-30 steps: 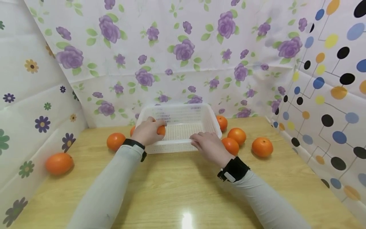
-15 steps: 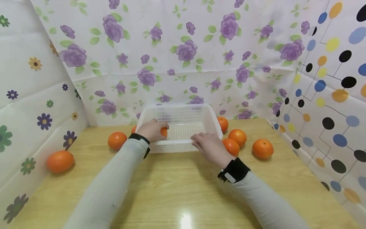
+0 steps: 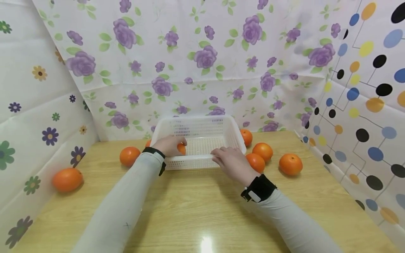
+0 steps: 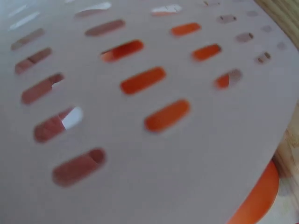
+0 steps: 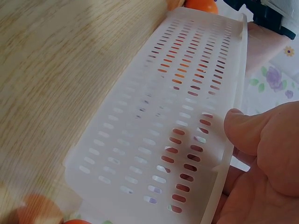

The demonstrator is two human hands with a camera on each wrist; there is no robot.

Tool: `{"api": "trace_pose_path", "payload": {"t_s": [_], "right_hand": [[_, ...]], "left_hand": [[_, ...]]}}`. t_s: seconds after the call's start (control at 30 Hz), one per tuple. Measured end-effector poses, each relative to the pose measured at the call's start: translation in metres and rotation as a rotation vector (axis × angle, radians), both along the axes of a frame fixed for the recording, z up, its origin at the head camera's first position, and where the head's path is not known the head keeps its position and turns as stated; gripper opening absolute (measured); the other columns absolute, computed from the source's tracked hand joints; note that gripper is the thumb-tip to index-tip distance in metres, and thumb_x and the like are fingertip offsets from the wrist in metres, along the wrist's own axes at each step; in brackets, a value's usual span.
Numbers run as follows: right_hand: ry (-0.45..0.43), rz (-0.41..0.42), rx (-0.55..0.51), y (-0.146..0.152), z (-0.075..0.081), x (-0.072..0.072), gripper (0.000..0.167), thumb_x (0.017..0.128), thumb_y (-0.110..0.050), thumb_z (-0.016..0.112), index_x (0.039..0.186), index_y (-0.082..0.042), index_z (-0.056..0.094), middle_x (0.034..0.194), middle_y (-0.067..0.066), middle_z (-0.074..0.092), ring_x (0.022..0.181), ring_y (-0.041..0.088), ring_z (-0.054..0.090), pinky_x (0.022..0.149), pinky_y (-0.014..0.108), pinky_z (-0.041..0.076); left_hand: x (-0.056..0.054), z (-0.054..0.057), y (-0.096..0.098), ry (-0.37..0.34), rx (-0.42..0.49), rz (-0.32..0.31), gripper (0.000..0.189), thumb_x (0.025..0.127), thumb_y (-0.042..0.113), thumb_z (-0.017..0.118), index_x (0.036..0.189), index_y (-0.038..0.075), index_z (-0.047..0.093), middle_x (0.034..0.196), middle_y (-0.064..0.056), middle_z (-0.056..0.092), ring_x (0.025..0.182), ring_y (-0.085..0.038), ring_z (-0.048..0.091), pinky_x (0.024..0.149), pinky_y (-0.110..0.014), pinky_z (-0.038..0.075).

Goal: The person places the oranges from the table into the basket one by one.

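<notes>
A white slotted plastic basket (image 3: pixel 193 162) stands on the table by the back wall. My left hand (image 3: pixel 168 145) reaches over its front left rim, fingers curled around an orange (image 3: pixel 181 149) low inside. Through the slots of the basket wall (image 4: pixel 107 186) in the left wrist view, parts of that orange (image 4: pixel 167 115) and the hand show. My right hand (image 3: pixel 233 163) grips the front rim toward the right. In the right wrist view its thumb (image 5: pixel 240 128) lies on the outer side, with the other fingers partly hidden behind the wall.
Several oranges surround the basket: one by its right side (image 3: pixel 246 137), a pair near its front right corner (image 3: pixel 262 151), and another orange (image 3: pixel 290 164) farther right. To the left lie an orange (image 3: pixel 129 156) and a larger oval orange fruit (image 3: pixel 67 180). Patterned cloth walls (image 3: pixel 202 88) enclose the table.
Over the last second my left hand has moved slightly right, then lower into the basket with the orange. My right hand stays on the front rim.
</notes>
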State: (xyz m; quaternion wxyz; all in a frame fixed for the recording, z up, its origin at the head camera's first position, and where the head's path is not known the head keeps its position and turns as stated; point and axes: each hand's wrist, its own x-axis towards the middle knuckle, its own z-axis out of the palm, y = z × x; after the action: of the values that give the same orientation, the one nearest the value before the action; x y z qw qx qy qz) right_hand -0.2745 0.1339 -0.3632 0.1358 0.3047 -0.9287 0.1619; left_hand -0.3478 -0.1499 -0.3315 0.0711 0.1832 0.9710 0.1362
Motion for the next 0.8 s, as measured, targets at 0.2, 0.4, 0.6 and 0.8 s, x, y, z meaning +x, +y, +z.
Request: {"api": "trace_pose_path", "payload": {"t_s": [0.2, 0.4, 0.6, 0.8], "right_hand": [[-0.012, -0.005, 0.009, 0.0, 0.001, 0.0, 0.028, 0.114, -0.026, 0.064, 0.133, -0.009, 0.075, 0.123, 0.007, 0.077, 0.114, 0.029, 0.071, 0.099, 0.051, 0.051], [-0.02, -0.008, 0.011, 0.001, 0.001, 0.0, 0.029, 0.115, -0.026, 0.063, 0.134, -0.008, 0.074, 0.124, 0.007, 0.077, 0.115, 0.029, 0.072, 0.1, 0.05, 0.051], [-0.013, 0.0, 0.006, 0.001, 0.0, 0.0, 0.029, 0.115, -0.026, 0.063, 0.134, -0.008, 0.074, 0.126, 0.008, 0.077, 0.116, 0.031, 0.071, 0.1, 0.051, 0.051], [-0.021, -0.001, -0.003, 0.001, -0.001, -0.001, 0.029, 0.115, -0.026, 0.063, 0.134, -0.008, 0.074, 0.125, 0.007, 0.077, 0.115, 0.03, 0.071, 0.1, 0.05, 0.051]], "left_hand": [[-0.005, -0.003, -0.004, -0.028, 0.012, -0.033, 0.044, 0.098, 0.013, 0.081, 0.14, 0.009, 0.07, 0.131, -0.014, 0.07, 0.112, -0.033, 0.058, 0.099, -0.044, 0.045], [-0.004, 0.0, -0.006, -0.043, 0.033, -0.045, 0.047, 0.098, 0.013, 0.082, 0.142, 0.007, 0.069, 0.137, -0.015, 0.07, 0.113, -0.031, 0.059, 0.101, -0.044, 0.047], [-0.001, 0.002, -0.014, -0.045, 0.087, -0.09, 0.052, 0.1, 0.016, 0.08, 0.148, 0.008, 0.064, 0.153, -0.023, 0.061, 0.138, -0.04, 0.057, 0.117, -0.054, 0.045], [0.019, 0.01, -0.022, 0.017, 0.229, -0.098, 0.055, 0.102, 0.014, 0.078, 0.154, 0.008, 0.06, 0.159, -0.025, 0.054, 0.149, -0.046, 0.049, 0.119, -0.062, 0.043]]}}
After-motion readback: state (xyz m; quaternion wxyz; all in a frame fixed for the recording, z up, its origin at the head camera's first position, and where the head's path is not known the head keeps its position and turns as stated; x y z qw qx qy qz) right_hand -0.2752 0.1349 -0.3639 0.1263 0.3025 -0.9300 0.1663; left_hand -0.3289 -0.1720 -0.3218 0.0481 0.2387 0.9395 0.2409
